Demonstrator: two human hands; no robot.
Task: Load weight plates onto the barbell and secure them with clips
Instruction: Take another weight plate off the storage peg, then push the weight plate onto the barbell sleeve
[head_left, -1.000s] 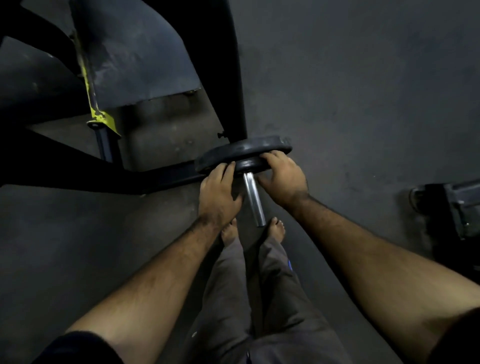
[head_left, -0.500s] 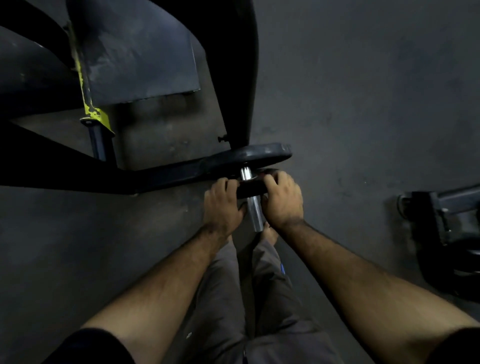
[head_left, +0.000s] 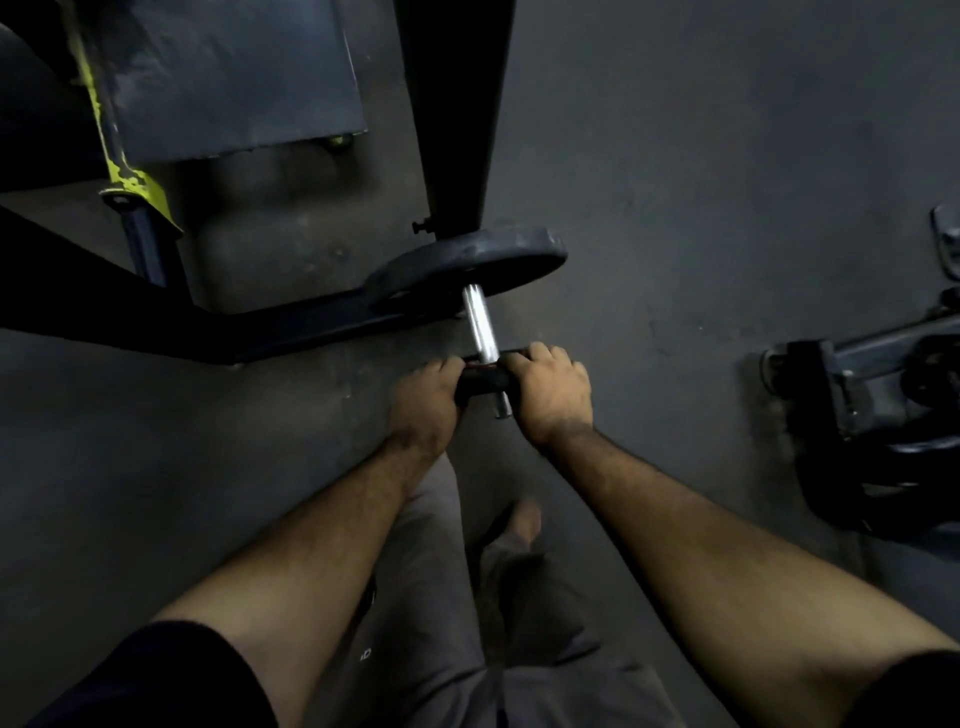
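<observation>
A chrome barbell sleeve (head_left: 479, 325) points toward me from a large black weight plate (head_left: 467, 262) seated far up the sleeve. A smaller black plate (head_left: 480, 383) sits near the sleeve's near end, well apart from the large one. My left hand (head_left: 423, 402) grips its left edge and my right hand (head_left: 550, 392) grips its right edge. The sleeve's tip (head_left: 503, 410) pokes out just past the small plate. No clip is visible.
A black rack frame (head_left: 291, 332) and upright (head_left: 457, 114) stand behind the plate, with a yellow-painted post (head_left: 130, 182) at left. Dark gym equipment (head_left: 862, 395) sits on the floor at right. My bare feet and grey trousers are below the sleeve.
Both hands have slid the small plate along the sleeve toward me, away from the large plate, nearly to the sleeve's end. The large plate stayed in place.
</observation>
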